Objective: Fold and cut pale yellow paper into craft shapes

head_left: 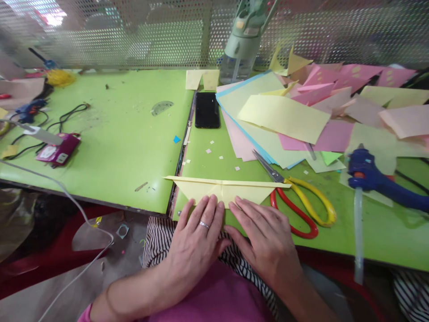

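Note:
A folded sheet of pale yellow paper (248, 192) lies near the table's front edge, with a long narrow fold along its far side and a crease down the middle. My left hand (197, 232) rests flat on its near left part, fingers stretched out, a ring on one of them. On the near right part lie the extended fingertips of my right hand (264, 232). Neither hand grips anything. Scissors (298, 197) with one red and one yellow handle lie just right of the paper, partly under its right end.
A blue glue gun (372, 174) with a glue stick lies at right, before a heap of coloured paper (284, 116). A phone (207, 110) and a bottle (241, 44) stand farther back. At left are a purple power adapter (58, 150) and a protractor (162, 108).

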Action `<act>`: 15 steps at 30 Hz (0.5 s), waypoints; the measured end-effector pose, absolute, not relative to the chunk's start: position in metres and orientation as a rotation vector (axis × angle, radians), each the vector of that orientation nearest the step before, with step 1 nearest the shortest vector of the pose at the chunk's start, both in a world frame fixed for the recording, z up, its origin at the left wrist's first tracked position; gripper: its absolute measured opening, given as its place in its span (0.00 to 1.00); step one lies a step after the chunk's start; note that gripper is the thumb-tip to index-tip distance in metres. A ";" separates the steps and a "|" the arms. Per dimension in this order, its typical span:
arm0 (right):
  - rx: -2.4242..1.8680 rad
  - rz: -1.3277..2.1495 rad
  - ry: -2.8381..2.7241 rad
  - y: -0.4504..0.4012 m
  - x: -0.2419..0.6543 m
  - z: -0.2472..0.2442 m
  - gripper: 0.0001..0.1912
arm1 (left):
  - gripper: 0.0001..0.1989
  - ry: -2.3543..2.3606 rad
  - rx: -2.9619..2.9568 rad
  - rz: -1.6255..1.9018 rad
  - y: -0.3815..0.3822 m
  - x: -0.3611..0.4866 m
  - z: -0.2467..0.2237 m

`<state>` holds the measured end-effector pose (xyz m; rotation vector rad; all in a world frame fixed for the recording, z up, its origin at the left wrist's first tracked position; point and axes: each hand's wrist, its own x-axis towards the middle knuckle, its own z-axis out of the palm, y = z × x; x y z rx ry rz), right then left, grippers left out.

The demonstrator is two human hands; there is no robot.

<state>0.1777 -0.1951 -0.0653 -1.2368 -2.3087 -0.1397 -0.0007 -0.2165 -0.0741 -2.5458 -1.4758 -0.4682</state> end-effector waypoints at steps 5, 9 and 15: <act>-1.228 -0.137 -2.301 -0.194 0.177 -0.066 0.15 | 0.26 -1.488 -2.589 -0.498 -0.215 -0.003 -0.074; -1.226 -0.130 -2.303 -0.194 0.177 -0.065 0.16 | 0.23 -1.477 -2.664 -0.509 -0.215 -0.009 -0.073; -1.226 -0.136 -2.307 -0.194 0.178 -0.065 0.16 | 0.24 -1.421 -2.700 -0.448 -0.214 -0.014 -0.075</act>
